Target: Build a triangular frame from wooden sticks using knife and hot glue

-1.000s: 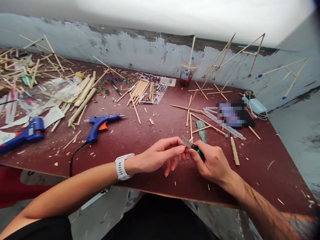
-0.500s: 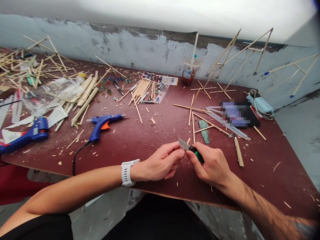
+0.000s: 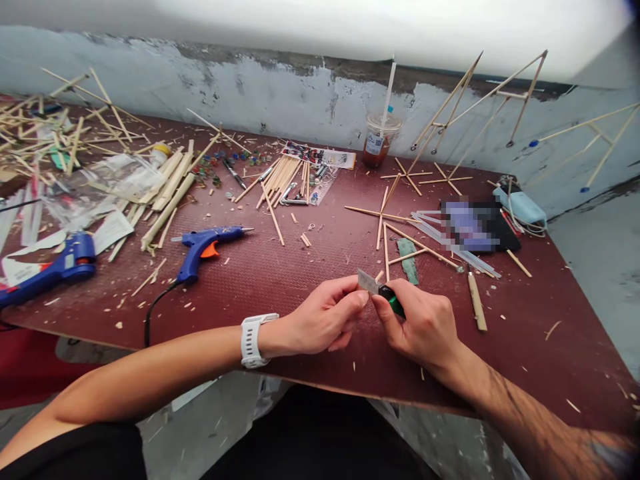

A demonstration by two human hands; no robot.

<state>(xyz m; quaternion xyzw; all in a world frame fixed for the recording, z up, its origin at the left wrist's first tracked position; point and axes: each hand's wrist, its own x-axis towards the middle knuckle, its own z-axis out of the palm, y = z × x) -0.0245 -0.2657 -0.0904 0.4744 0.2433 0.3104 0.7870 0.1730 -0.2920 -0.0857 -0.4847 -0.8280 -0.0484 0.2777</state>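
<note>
A green-and-black knife (image 3: pixel 385 292), gripped in the right hand (image 3: pixel 425 323) above the near side of a red table (image 3: pixel 325 263), slants up and leftward, its blade at the fingertips of the left hand (image 3: pixel 317 319). Those fingers are pinched together; whether they hold anything cannot be told. Beyond lie a stick frame (image 3: pixel 386 250) and, farther left, a blue glue gun (image 3: pixel 201 252).
</note>
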